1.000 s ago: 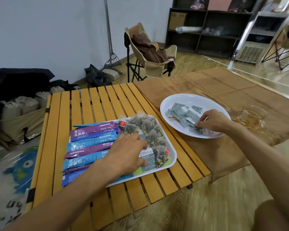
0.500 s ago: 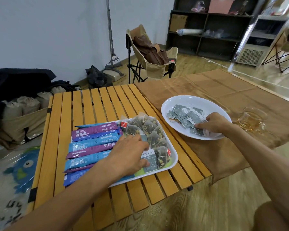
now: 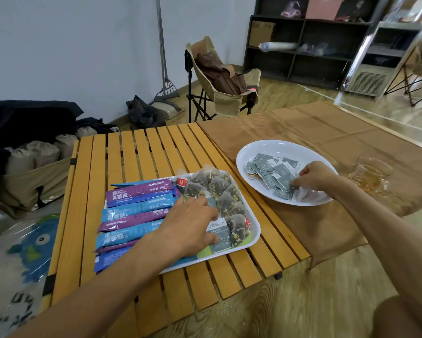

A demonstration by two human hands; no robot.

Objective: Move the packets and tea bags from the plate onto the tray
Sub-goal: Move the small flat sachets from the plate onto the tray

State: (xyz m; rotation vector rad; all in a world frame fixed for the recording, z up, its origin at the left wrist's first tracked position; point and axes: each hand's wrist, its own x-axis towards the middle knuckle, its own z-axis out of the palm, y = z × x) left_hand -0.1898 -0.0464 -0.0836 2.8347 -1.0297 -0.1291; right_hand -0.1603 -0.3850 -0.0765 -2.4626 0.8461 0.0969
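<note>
Now both hands (image 3: 313,176) among grey packets (image 3: 278,175).

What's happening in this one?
A person is shifting small grey packets from a white plate to a tray. The right hand is on the packets in the plate, apparently picking some up. The left hand rests on the tray, which already holds long sachets and tea bags.

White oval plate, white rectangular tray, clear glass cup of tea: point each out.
White oval plate (image 3: 285,146): head view, bare far rim.
White rectangular tray (image 3: 256,236): head view, right rim near the corner.
Clear glass cup of tea (image 3: 372,173): head view, glass wall at its middle.
</note>
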